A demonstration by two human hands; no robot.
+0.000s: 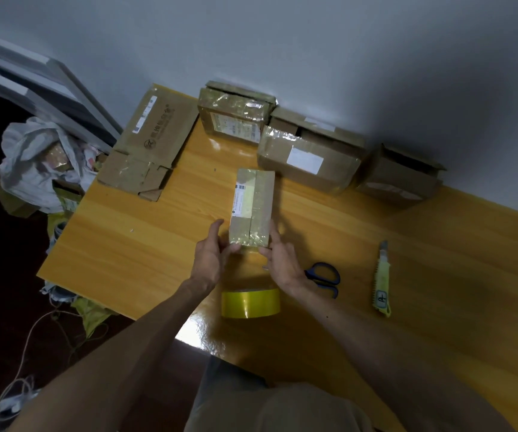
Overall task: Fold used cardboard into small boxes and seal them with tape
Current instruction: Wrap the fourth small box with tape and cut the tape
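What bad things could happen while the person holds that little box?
1. The scissors lie right beside the right hand, so pulling that hand back carelessly might catch them.
2. The tape roll sits close to the near edge of the table, between both forearms. A nudge could knock it off.
3. The flat cardboard hangs over the table's left edge and may slide down.

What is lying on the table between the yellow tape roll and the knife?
Blue-handled scissors, partly hidden under the right hand, as the head view shows.
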